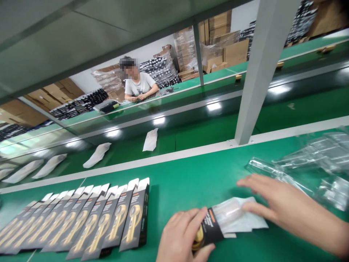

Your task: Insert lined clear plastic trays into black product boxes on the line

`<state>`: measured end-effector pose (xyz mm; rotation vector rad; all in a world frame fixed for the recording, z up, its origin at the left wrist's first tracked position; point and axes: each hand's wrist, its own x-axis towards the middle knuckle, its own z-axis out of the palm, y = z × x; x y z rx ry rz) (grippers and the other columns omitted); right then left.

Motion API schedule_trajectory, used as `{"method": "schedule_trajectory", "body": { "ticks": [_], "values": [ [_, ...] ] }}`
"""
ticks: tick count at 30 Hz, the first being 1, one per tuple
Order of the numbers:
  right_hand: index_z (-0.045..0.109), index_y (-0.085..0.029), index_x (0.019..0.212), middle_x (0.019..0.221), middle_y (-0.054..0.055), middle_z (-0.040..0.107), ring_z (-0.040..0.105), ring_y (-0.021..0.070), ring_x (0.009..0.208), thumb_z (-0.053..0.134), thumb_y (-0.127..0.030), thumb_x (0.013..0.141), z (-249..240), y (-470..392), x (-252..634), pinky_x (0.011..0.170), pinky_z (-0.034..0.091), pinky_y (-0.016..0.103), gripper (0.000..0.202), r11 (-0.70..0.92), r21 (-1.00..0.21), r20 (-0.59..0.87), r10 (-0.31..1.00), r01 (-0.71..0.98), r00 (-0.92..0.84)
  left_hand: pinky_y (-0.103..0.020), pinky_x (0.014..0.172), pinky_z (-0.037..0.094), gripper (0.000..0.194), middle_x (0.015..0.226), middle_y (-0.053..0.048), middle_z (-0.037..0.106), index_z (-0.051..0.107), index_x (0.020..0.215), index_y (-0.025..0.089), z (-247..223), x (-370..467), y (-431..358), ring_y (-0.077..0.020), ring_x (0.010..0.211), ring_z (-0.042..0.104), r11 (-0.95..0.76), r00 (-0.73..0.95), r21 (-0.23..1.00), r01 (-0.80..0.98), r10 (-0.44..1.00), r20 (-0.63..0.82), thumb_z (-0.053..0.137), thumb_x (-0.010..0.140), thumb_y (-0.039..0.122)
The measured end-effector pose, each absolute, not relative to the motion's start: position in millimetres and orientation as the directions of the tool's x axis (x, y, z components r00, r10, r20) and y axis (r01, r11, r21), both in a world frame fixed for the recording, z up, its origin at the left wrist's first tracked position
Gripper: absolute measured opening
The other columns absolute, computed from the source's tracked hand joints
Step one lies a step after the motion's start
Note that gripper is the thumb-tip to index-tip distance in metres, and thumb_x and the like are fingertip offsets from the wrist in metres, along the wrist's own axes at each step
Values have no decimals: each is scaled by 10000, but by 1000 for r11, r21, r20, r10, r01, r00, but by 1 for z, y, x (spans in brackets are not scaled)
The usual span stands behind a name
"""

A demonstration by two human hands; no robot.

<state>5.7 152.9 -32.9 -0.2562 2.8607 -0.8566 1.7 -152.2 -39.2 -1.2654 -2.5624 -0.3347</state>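
We hold the light, thin black box [211, 227] down on the green bench [191, 182], left hand [182, 236] gripping its end, right hand [275, 202] flat on its slippery clear insert [231, 214].

On the green desk [191, 182], the left hand [182, 236] grips a black box [208, 229]; right hand [275, 203] presses its white insert [240, 218], finished boxes [81, 222] left of it.

Green surface [191, 182], white strip along its far edge. On it: a row of black boxes [81, 222] with gold print, overlapping, near left; one black box [208, 229] with a white sleeve [240, 218] at near centre; clear plastic trays [313, 167], heaped, right. Beyond the strip, a conveyor [191, 134] carrying white sleeves [150, 140], spaced apart.
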Motion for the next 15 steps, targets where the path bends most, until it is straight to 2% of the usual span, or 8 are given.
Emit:
{"method": "schedule_trajectory", "body": {
  "ticks": [3,5,8,10,13,15],
  "values": [
    [550,-341,1141,1174,-12,604,550,266,1079,381,-574,913,-25,203,5,882,422,401,368,918,-393,180,11,-62,-984,-292,778,565,588,1121,-56,664,434,1303,230,-21,-24,-162,-201,940,652,687,-679,102,719,665,312,628,785,427],
    [574,-282,1087,1104,28,627,568,271,1010,331,-496,943,-24,230,2,839,420,410,354,949,-314,235,76,-2,-969,-319,816,550,545,1172,-27,637,429,1301,292,-9,-54,-163,-209,992,631,765,-772,151,626,579,262,615,801,403],
    [627,-213,994,1011,78,639,571,274,951,314,-441,958,-33,242,-5,849,416,433,388,968,-238,235,-18,-75,-972,-386,888,500,489,1223,-33,600,440,1291,298,2,-113,-148,-243,1064,589,811,-843,229,538,514,158,573,828,382],
    [648,-214,981,978,74,637,569,271,923,348,-481,951,-45,235,-10,857,424,456,403,967,-210,204,-102,-145,-974,-405,906,473,497,1217,-62,597,451,1292,256,1,-155,-128,-267,1076,575,809,-845,246,534,519,129,568,828,392],
    [634,-220,1092,1015,80,628,562,316,930,452,-595,872,-69,221,-14,818,447,522,472,978,-135,213,-128,-159,-969,-382,899,462,508,1166,-89,623,487,1269,219,-12,-211,-94,-273,1039,588,793,-826,235,562,548,131,598,810,406],
    [613,-222,1158,1044,95,628,564,345,956,516,-612,823,-85,220,-15,811,461,537,523,984,-109,233,-110,-138,-966,-390,901,459,499,1121,-89,640,509,1243,211,-24,-239,-73,-263,1011,598,774,-807,231,589,576,125,618,801,415]
  ]
}}
